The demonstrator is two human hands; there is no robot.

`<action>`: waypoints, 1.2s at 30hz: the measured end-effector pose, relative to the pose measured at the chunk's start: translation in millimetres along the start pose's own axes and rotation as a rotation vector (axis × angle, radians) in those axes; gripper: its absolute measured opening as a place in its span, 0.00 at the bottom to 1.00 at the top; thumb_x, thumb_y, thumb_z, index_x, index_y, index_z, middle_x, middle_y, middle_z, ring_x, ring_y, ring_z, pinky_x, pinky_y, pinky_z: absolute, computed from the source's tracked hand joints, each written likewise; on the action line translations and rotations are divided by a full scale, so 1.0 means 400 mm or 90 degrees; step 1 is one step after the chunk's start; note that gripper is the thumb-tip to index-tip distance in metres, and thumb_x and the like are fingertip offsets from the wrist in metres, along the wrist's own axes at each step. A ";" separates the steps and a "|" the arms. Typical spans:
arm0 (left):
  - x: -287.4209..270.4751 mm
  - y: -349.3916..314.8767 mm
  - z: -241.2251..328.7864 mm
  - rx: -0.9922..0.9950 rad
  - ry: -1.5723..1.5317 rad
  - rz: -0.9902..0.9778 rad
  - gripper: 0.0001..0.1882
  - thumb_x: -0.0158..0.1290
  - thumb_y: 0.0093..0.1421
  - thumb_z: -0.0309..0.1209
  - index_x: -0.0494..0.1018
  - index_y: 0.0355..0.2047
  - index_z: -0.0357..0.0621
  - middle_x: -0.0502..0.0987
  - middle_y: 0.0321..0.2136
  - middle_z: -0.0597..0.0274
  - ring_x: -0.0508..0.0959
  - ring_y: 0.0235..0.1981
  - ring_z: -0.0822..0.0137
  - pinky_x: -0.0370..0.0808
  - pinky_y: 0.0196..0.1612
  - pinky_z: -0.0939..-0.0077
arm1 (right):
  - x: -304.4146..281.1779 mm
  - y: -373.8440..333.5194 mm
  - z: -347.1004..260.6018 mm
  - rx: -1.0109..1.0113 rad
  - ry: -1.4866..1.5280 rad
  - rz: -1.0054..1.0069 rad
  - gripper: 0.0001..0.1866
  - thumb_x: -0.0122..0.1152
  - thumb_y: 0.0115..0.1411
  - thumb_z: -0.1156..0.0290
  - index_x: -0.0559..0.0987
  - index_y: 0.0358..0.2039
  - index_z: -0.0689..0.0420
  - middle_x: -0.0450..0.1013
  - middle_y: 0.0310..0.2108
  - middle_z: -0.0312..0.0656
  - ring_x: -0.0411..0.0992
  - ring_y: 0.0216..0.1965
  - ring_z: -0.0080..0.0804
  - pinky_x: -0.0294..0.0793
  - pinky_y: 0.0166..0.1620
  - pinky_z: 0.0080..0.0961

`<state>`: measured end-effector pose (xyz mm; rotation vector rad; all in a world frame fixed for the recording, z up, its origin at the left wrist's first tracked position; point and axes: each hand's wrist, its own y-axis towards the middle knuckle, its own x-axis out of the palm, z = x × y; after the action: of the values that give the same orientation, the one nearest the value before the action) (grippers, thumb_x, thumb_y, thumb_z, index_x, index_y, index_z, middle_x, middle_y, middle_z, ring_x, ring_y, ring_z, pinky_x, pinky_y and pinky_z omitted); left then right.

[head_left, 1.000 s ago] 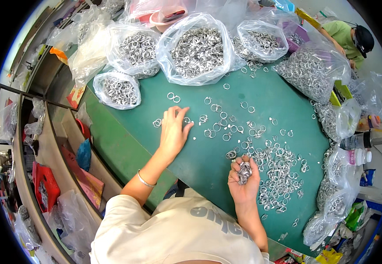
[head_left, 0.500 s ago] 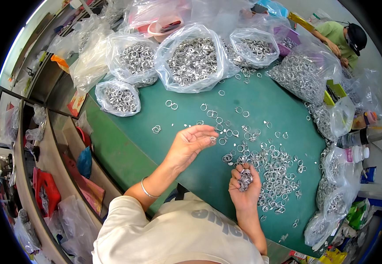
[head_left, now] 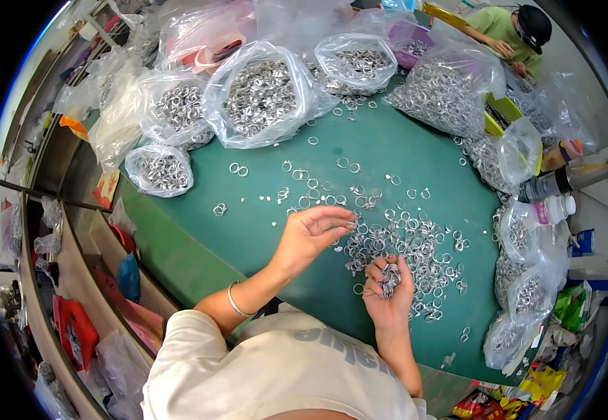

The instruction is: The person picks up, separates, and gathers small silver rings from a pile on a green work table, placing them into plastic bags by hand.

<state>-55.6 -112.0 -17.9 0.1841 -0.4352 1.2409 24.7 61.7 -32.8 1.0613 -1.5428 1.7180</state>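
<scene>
on the green desk [head_left: 262,241], shiny silver rings [head_left: 426,245] lie heaped, the right hand [head_left: 389,308] squeezes a bunch [head_left: 390,282], and the left hand [head_left: 305,239], whose grip i can't tell, has moved closer to the heap.

Shiny metal rings [head_left: 423,271], glossy clear plastic bags [head_left: 262,140], a smooth matt tabletop [head_left: 248,227], a matt cloth shirt [head_left: 262,378]

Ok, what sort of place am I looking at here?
Probably a small jewellery or metal-parts workshop: loose silver-coloured metal rings are spread across a green tabletop, and clear plastic bags filled with similar pieces stand along its edges.
</scene>
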 end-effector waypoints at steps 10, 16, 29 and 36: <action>0.027 0.085 -0.021 -0.143 0.105 -0.088 0.12 0.55 0.55 0.18 0.74 0.41 0.32 0.79 0.35 0.57 0.79 0.39 0.69 0.76 0.41 0.79 | -0.032 -0.011 -0.053 0.013 0.009 0.008 0.09 0.51 0.62 0.63 0.72 0.32 0.55 0.66 0.29 0.39 0.61 0.26 0.27 0.58 0.18 0.18; 0.109 0.520 0.171 0.109 0.258 -0.039 0.11 0.56 0.52 0.20 0.77 0.37 0.30 0.79 0.33 0.56 0.79 0.35 0.71 0.76 0.40 0.80 | -0.036 -0.018 -0.102 -0.014 0.010 0.015 0.09 0.52 0.62 0.63 0.72 0.31 0.56 0.66 0.29 0.40 0.61 0.26 0.27 0.59 0.18 0.19; 0.252 1.108 0.161 0.255 0.033 -0.001 0.22 0.45 0.56 0.19 0.66 0.53 0.32 0.71 0.52 0.52 0.71 0.53 0.63 0.67 0.54 0.73 | -0.121 0.034 -0.174 -0.103 0.005 0.041 0.10 0.52 0.60 0.62 0.73 0.30 0.56 0.65 0.27 0.38 0.61 0.25 0.27 0.60 0.19 0.19; 0.174 0.750 0.155 0.251 -0.060 -0.048 0.18 0.48 0.58 0.19 0.68 0.50 0.32 0.74 0.43 0.55 0.74 0.45 0.64 0.72 0.50 0.73 | -0.030 -0.101 -0.206 -0.170 0.002 0.053 0.11 0.55 0.60 0.63 0.73 0.31 0.57 0.69 0.29 0.40 0.65 0.24 0.28 0.62 0.18 0.20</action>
<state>-333.9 22.9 37.7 0.5906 -0.2578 1.2375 50.8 150.0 -22.9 0.8691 -1.7784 1.5120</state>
